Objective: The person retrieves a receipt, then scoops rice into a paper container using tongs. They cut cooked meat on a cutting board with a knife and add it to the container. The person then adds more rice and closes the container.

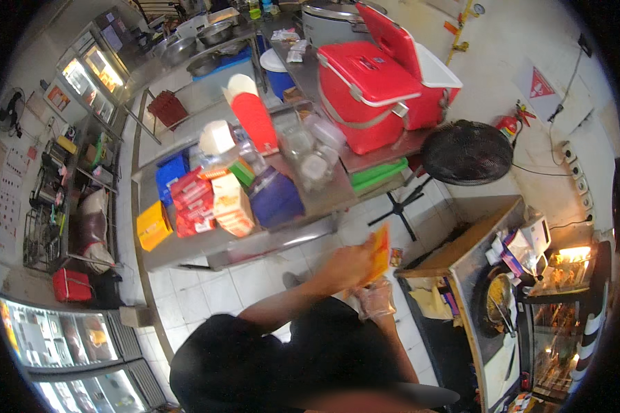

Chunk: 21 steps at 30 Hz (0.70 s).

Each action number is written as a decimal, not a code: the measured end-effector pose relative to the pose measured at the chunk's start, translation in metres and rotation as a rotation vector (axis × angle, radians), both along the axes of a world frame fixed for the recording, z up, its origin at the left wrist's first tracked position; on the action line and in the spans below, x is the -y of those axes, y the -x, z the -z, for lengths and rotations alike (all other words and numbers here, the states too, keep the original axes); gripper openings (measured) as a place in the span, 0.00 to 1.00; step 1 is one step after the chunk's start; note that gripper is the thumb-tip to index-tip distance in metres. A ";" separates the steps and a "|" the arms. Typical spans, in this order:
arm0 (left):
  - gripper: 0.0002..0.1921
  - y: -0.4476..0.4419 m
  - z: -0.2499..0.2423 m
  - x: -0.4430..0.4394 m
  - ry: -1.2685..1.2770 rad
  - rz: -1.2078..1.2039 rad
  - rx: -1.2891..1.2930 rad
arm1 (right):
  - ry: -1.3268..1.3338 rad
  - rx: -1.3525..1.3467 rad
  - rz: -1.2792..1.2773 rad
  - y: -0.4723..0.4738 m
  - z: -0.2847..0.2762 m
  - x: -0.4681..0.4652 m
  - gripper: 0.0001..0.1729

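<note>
My left hand (343, 268) is out in front of my body, closed on a flat yellow-and-orange paper packet (377, 253) that stands roughly upright. Just below the packet is my right hand (376, 300), covered by a clear plastic glove. Its fingers are blurred beneath the packet's lower edge, and I cannot tell whether they grip it. Ahead and to the left, a steel table (320, 199) carries a stack of white-and-orange paper packets (231, 206), red packets (192, 201), a yellow box (154, 225) and a dark blue packet (276, 199).
Tall red paper cartons (254, 121) and clear plastic tubs (312, 149) share the table. Beyond stands a red cooler box (367, 98). A black fan (467, 152) rises on the right, near a counter (488, 248) with a pan of yellow food (497, 294) and tongs. White tiles (212, 291) cover the floor.
</note>
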<state>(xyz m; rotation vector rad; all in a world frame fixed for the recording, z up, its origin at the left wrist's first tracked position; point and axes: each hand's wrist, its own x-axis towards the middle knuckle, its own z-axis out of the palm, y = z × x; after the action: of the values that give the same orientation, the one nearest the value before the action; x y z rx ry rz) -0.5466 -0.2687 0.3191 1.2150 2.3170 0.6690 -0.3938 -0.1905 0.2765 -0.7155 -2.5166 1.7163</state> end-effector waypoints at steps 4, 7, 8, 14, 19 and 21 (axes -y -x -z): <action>0.24 -0.112 0.024 -0.104 -0.047 0.292 0.124 | -0.465 0.151 0.476 -0.159 0.022 -0.063 0.23; 0.25 -0.171 0.047 -0.162 -0.231 0.490 0.316 | -0.004 0.072 0.744 -0.274 0.014 -0.102 0.24; 0.24 -0.190 0.054 -0.174 -0.322 0.468 0.521 | 0.151 0.009 0.823 -0.308 0.009 -0.108 0.23; 0.23 -0.289 0.057 -0.223 -0.292 0.612 0.329 | 0.429 -0.350 1.019 -0.379 -0.006 -0.155 0.20; 0.25 -0.281 0.039 -0.250 0.169 0.711 0.697 | 0.526 -0.457 1.028 -0.400 -0.019 -0.196 0.20; 0.24 -0.282 0.039 -0.266 0.078 0.700 1.073 | 0.422 -0.581 1.028 -0.425 -0.019 -0.206 0.23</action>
<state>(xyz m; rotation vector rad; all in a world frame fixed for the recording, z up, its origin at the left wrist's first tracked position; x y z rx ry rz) -0.2650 -0.0030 0.2801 1.1091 0.9543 0.6969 0.0310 0.0159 0.2956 -1.0529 -1.0700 1.6426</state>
